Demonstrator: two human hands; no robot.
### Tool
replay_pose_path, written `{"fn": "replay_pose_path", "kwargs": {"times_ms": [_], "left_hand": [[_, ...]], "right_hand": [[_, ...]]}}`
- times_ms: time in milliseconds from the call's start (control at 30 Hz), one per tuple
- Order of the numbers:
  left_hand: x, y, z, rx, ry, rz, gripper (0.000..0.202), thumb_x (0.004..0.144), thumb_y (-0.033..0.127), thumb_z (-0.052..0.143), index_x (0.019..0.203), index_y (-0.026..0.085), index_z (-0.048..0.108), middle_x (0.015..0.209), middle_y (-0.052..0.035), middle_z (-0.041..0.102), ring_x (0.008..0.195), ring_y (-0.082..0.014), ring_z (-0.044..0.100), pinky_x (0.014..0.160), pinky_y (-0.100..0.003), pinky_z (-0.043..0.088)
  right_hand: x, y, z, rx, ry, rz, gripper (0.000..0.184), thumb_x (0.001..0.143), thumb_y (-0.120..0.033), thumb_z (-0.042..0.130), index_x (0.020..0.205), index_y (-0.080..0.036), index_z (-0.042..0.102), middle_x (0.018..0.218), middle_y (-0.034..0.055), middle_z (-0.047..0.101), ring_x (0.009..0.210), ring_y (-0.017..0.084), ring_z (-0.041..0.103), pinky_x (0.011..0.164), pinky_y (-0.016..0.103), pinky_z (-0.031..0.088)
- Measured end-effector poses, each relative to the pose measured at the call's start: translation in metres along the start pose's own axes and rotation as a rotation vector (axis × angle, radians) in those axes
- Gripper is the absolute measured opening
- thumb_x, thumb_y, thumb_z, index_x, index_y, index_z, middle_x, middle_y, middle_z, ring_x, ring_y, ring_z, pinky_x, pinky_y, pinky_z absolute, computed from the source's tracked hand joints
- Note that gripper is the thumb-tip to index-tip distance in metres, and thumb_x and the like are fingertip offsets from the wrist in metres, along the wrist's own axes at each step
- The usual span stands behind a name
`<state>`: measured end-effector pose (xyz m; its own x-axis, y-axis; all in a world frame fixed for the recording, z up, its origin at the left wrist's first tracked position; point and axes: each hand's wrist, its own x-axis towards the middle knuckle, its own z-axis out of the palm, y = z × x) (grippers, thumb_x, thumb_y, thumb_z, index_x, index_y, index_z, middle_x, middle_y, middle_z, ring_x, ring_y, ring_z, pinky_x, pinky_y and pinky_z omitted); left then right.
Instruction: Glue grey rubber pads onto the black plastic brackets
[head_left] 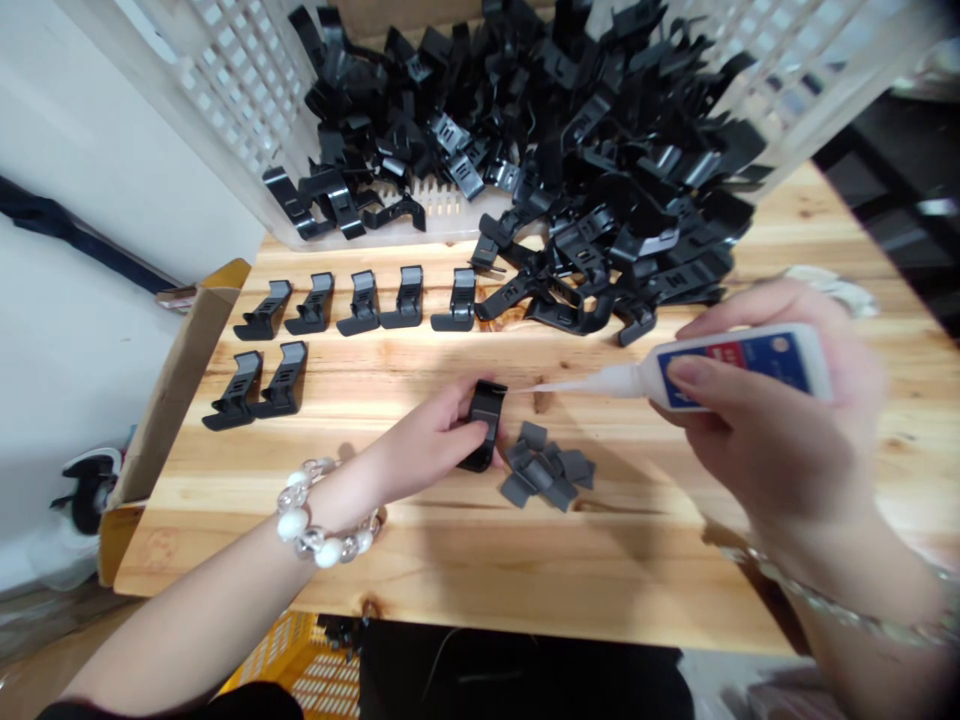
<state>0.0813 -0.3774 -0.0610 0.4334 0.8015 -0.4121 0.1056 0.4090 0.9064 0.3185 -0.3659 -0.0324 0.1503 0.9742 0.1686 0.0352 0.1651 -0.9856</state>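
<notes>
My left hand [427,440] is closed around a black plastic clip [484,420] standing on the wooden table [465,560]. My right hand [772,430] grips a white glue bottle [742,365] with a blue and red label. Its long nozzle tip [540,386] points left, almost touching the top of the held clip. A small heap of grey pads [547,470] lies just right of the clip. A bead bracelet [319,520] circles my left wrist.
Two rows of black clips with grey pads [360,305] stand at the table's left. A big pile of black clips [585,170] spills from a tipped white crate [247,110] at the back. A cardboard box [172,390] sits off the left edge, a yellow crate [300,665] below.
</notes>
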Motion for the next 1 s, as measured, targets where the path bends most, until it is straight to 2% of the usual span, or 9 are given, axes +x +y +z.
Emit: {"fn": "replay_pose_path", "kwargs": {"times_ms": [500, 600, 733, 1000], "left_hand": [[-0.0007, -0.0013, 0.0018, -0.032, 0.021, 0.023, 0.044, 0.083, 0.014, 0.057, 0.126, 0.015, 0.048, 0.076, 0.0006, 0.066, 0.068, -0.0159, 0.068, 0.07, -0.031, 0.053], [-0.0009, -0.0025, 0.0017, -0.037, 0.027, 0.023, 0.048, 0.083, 0.015, 0.058, 0.129, 0.015, 0.046, 0.081, -0.0007, 0.066, 0.068, -0.016, 0.068, 0.07, -0.032, 0.054], [-0.0005, -0.0042, 0.0009, -0.018, 0.019, 0.03, 0.05, 0.083, 0.015, 0.058, 0.131, 0.013, 0.044, 0.078, -0.0001, 0.065, 0.069, -0.0166, 0.069, 0.072, -0.032, 0.054], [-0.0016, -0.0002, 0.0027, -0.032, 0.024, 0.013, 0.048, 0.082, 0.014, 0.058, 0.129, 0.014, 0.045, 0.081, -0.001, 0.066, 0.068, -0.0153, 0.068, 0.07, -0.031, 0.054]], "right_hand": [[-0.0022, -0.0006, 0.0038, -0.007, -0.036, 0.001, 0.02, 0.064, -0.016, 0.08, 0.074, -0.024, 0.064, 0.066, -0.002, 0.059, 0.051, 0.01, 0.047, 0.039, 0.022, 0.033], [-0.0027, -0.0008, 0.0042, -0.018, -0.042, -0.011, 0.02, 0.065, -0.016, 0.08, 0.074, -0.024, 0.064, 0.068, -0.0019, 0.059, 0.051, 0.011, 0.046, 0.04, 0.024, 0.031], [-0.0027, -0.0012, 0.0035, -0.039, -0.053, -0.026, 0.02, 0.065, -0.018, 0.08, 0.075, -0.024, 0.064, 0.069, -0.0022, 0.059, 0.052, 0.01, 0.045, 0.041, 0.025, 0.03], [-0.0011, -0.0039, 0.0044, 0.065, -0.042, 0.054, 0.02, 0.062, -0.009, 0.074, 0.071, -0.023, 0.063, 0.062, -0.0027, 0.058, 0.046, 0.009, 0.046, 0.037, 0.022, 0.031]]}}
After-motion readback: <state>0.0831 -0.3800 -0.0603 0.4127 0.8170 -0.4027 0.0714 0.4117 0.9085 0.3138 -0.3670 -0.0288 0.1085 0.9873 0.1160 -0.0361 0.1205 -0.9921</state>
